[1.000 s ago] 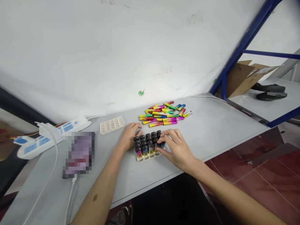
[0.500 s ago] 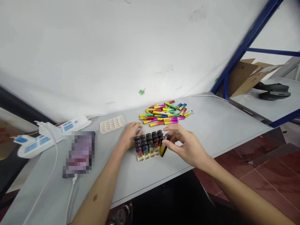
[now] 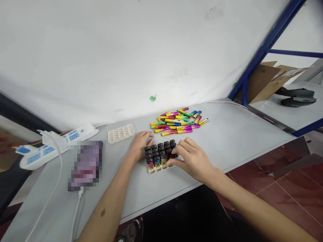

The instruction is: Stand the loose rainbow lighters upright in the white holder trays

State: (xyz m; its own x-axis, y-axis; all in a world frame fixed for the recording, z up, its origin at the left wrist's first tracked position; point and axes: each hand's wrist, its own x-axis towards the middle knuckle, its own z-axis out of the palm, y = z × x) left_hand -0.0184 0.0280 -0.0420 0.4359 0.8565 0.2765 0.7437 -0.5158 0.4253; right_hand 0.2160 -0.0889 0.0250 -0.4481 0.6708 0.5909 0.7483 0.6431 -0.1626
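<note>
Head view — my right hand (image 3: pixel 193 158) pinches a lighter (image 3: pixel 174 156), probably seating it, which needs straight alignment — left hand (image 3: pixel 140 144) loosely open.

- A smooth grey desk (image 3: pixel 224 134), wide and plain, with a straight front edge.
- Far left: a white power strip (image 3: pixel 87 132) with blue sockets, set at an angle near the back edge.
- Front of that: a phone-like rectangle (image 3: pixel 87 164), pixelated, purple with dark edges; a white cable (image 3: pixel 77 211) trails from its lower end.
- Centre left: a flat cream tray (image 3: pixel 121 133) with rows of oval holes.
- Centre, nearer the front: a second cream tray (image 3: pixel 155 170), holding upright black-topped pieces (image 3: pixel 156 161) in rows.
- Behind it: a loose pile of shiny multicoloured sticks (image 3: pixel 176 123), lying flat and overlapping.
- Back right: a thin white cord (image 3: pixel 222 102) along the edge.
</note>
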